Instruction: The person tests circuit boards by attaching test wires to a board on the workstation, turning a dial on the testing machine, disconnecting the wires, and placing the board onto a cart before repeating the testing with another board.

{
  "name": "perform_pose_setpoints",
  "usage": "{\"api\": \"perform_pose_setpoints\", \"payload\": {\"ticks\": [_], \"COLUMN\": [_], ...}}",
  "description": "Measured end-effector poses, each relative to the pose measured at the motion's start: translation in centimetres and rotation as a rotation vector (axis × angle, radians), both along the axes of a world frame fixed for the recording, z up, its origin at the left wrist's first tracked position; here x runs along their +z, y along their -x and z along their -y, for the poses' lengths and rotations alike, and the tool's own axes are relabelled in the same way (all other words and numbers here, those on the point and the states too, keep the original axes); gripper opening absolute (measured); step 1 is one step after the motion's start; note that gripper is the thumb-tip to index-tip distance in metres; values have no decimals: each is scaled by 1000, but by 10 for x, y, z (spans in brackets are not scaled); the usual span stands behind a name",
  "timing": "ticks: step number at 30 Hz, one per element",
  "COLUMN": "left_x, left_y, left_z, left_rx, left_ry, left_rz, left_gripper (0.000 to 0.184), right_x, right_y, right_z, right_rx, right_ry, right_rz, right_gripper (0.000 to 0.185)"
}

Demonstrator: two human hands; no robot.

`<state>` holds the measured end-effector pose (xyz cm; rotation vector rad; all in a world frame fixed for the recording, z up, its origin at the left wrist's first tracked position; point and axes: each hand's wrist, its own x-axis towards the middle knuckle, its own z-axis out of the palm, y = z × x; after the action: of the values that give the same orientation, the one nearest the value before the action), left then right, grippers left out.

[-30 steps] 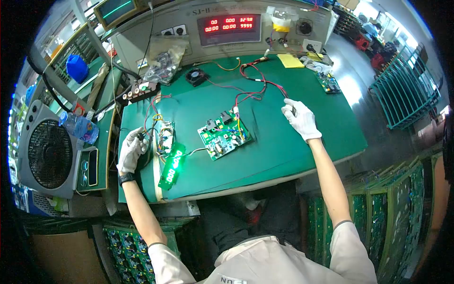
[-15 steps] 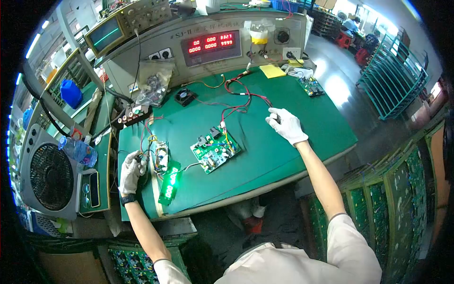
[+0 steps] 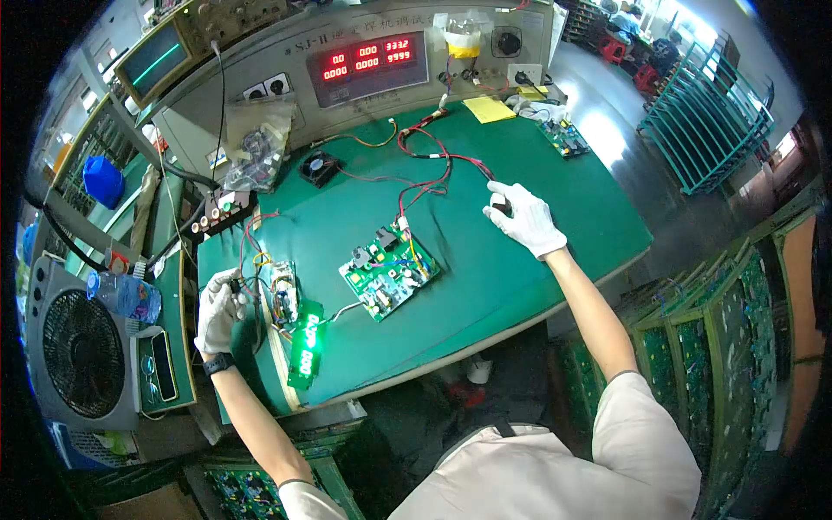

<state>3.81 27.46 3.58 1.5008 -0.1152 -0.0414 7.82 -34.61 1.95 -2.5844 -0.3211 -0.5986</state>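
My left hand (image 3: 220, 312), in a white glove, is closed on a small dark part with thin wires at the mat's left edge. Beside it lie a small power board (image 3: 284, 293) and a green display board (image 3: 305, 350) with lit digits. My right hand (image 3: 525, 218), also gloved, pinches a dark connector (image 3: 500, 204) at the end of a red and black cable (image 3: 449, 156). Between the hands rests a green circuit board (image 3: 388, 272), joined by wires to the display board and the red cable.
A test bench panel (image 3: 373, 65) with red digits stands behind the green mat (image 3: 468, 286). On the mat are a small black fan (image 3: 319, 168), a plastic bag (image 3: 258, 154), yellow paper (image 3: 489, 109) and another board (image 3: 563, 139). A large fan (image 3: 84, 351) stands left.
The whole view has shifted and turned with my head. Both hands stay closed on their parts, with little movement over the mat. One panel reading has risen.
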Motion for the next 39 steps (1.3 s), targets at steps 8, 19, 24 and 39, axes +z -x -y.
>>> {"api": "perform_pose_setpoints", "payload": {"ticks": [8, 19, 24, 39], "left_x": [-20, -36, -37, -18], "left_y": [6, -7, -1, 18], "left_z": [-10, -8, -16, 8], "left_rx": [198, 209, 167, 145], "left_ry": [-66, -2, -9, -65], "left_rz": [-38, -53, -35, -76], "left_gripper": [41, 33, 38, 31], "right_x": [2, -3, -2, 13], "right_y": [-2, -1, 2, -21], "right_z": [-1, 3, 1, 7], "right_rx": [8, 20, -3, 114], "right_ry": [38, 52, 73, -39], "right_rz": [-5, 54, 61, -329], "right_gripper": [46, 48, 49, 62]}}
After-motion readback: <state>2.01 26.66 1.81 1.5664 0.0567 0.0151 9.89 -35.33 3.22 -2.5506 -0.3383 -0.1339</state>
